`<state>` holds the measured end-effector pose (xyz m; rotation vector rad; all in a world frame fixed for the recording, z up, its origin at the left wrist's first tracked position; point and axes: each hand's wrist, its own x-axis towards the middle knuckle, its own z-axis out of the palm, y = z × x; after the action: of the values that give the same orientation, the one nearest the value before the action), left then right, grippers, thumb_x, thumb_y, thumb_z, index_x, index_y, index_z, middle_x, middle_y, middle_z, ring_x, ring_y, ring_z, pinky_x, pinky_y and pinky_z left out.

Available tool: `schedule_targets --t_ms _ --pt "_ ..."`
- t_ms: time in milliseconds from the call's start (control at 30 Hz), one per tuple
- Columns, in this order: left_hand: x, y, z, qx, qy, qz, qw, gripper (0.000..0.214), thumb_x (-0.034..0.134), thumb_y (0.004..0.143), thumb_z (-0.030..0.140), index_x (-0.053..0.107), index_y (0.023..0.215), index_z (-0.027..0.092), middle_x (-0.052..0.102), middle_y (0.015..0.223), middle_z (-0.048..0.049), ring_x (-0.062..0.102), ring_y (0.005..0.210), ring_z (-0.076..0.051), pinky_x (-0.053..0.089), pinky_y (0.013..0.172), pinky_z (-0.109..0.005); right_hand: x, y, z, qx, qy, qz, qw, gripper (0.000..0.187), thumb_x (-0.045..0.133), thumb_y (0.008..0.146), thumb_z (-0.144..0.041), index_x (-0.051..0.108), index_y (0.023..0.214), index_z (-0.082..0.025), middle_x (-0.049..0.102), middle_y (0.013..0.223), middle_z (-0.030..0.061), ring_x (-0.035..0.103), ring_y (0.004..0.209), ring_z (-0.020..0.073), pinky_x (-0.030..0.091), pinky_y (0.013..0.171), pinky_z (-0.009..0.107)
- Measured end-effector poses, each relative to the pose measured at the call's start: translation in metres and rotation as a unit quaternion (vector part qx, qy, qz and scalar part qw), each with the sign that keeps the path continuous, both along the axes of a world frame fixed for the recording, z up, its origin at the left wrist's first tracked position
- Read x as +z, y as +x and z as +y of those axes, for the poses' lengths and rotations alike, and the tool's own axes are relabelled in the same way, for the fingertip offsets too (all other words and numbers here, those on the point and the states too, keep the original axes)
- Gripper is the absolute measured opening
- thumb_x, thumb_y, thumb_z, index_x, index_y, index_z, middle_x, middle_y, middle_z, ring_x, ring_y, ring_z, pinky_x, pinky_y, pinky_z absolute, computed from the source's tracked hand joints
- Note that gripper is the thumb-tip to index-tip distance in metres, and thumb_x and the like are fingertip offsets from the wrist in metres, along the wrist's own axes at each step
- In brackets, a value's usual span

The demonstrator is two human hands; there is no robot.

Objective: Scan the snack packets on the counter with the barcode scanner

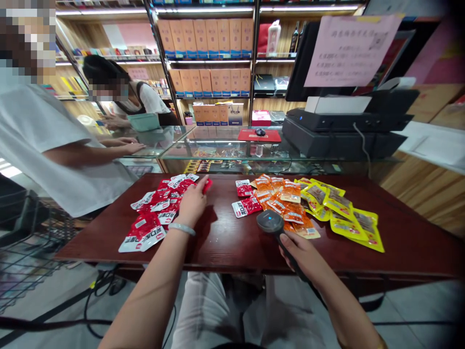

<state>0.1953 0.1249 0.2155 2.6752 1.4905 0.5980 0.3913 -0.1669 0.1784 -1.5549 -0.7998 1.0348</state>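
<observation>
My left hand point(193, 199), with a pale bangle at the wrist, is over the right side of a heap of red-and-white snack packets point(147, 225). A small red packet point(207, 186) shows at its fingertips, mostly hidden by the fingers. My right hand point(300, 249) is wrapped round the handle of a dark handheld barcode scanner point(271, 222), whose head shows a blue light. Just beyond the scanner lie orange snack packets point(281, 196). Two red packets point(247, 207) rest at their left, and yellow snack packets point(339, 208) spread out on the right.
The dark red wooden table point(221, 242) meets a glass display counter point(218, 145). A monitor with a pink paper sign point(350, 53) and a black printer point(345, 121) stand at the back right. One person in a white shirt point(47, 140) stands left; another leans over the counter.
</observation>
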Motion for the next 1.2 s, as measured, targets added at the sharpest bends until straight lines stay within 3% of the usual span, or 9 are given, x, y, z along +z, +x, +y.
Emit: schedule_targets --t_ms 133,200,300,433,600,933,1200 --pt "-0.011 0.031 -0.038 -0.139 0.033 0.027 0.989 0.096 0.06 0.076 0.068 0.031 0.152 0.017 0.058 0.115 -0.0144 0.054 0.108 -0.03 0.039 0.097 -0.04 0.0 0.002 -0.002 -0.006 0.008 -0.001 1.0 0.044 0.052 0.088 -0.064 0.051 0.086 -0.021 0.05 0.06 -0.0059 0.044 0.043 0.0075 0.034 0.038 0.019" --pt "-0.017 0.044 -0.058 -0.183 0.025 0.046 0.982 0.108 0.065 0.068 0.072 0.027 0.153 0.017 0.055 0.122 -0.015 0.05 0.113 -0.032 0.037 0.099 -0.041 0.002 0.002 -0.003 -0.011 0.017 0.0 1.0 0.043 0.053 0.088 -0.064 0.051 0.085 -0.021 0.05 0.061 -0.0055 0.045 0.043 0.0074 0.034 0.039 0.019" --pt "-0.024 0.056 -0.083 -0.221 0.014 0.062 0.973 0.104 0.066 0.071 0.067 0.026 0.153 0.017 0.053 0.129 -0.0147 0.047 0.117 -0.031 0.036 0.099 -0.04 0.009 0.001 -0.003 -0.023 0.033 0.005 0.999 0.043 0.053 0.088 -0.063 0.051 0.082 -0.021 0.051 0.063 -0.005 0.046 0.045 0.0074 0.035 0.04 0.019" --pt "-0.028 0.063 -0.099 -0.251 0.016 0.07 0.965 0.099 0.069 0.074 0.06 0.027 0.152 0.017 0.054 0.13 -0.0142 0.047 0.118 -0.031 0.036 0.099 -0.04 0.015 -0.001 -0.003 -0.026 0.043 0.004 0.999 0.043 0.054 0.088 -0.063 0.05 0.081 -0.021 0.051 0.062 -0.0053 0.046 0.044 0.0074 0.035 0.039 0.019" --pt "-0.031 0.062 -0.105 -0.275 0.011 0.075 0.959 0.097 0.071 0.072 0.06 0.032 0.149 0.017 0.053 0.134 -0.0146 0.045 0.122 -0.032 0.037 0.1 -0.04 0.015 -0.002 -0.005 -0.025 0.037 0.003 0.999 0.046 0.053 0.087 -0.064 0.05 0.076 -0.02 0.051 0.059 -0.0052 0.045 0.042 0.0072 0.034 0.038 0.019" --pt "-0.031 0.07 -0.093 -0.251 -0.03 0.07 0.965 0.095 0.071 0.074 0.057 0.031 0.151 0.021 0.055 0.134 -0.0145 0.048 0.121 -0.031 0.038 0.098 -0.041 0.01 -0.004 -0.004 -0.028 0.029 0.02 0.999 0.047 0.055 0.083 -0.067 0.05 0.077 -0.021 0.051 0.06 -0.0055 0.044 0.041 0.0071 0.033 0.038 0.019" --pt "-0.035 0.069 -0.088 -0.243 -0.024 0.047 0.969 0.082 0.071 0.077 0.05 0.037 0.147 0.028 0.042 0.15 -0.0124 0.037 0.138 -0.031 0.029 0.11 -0.048 0.006 -0.004 -0.008 -0.03 0.02 0.018 0.999 0.045 0.054 0.085 -0.066 0.052 0.081 -0.021 0.052 0.059 -0.0059 0.045 0.041 0.0074 0.033 0.038 0.018"
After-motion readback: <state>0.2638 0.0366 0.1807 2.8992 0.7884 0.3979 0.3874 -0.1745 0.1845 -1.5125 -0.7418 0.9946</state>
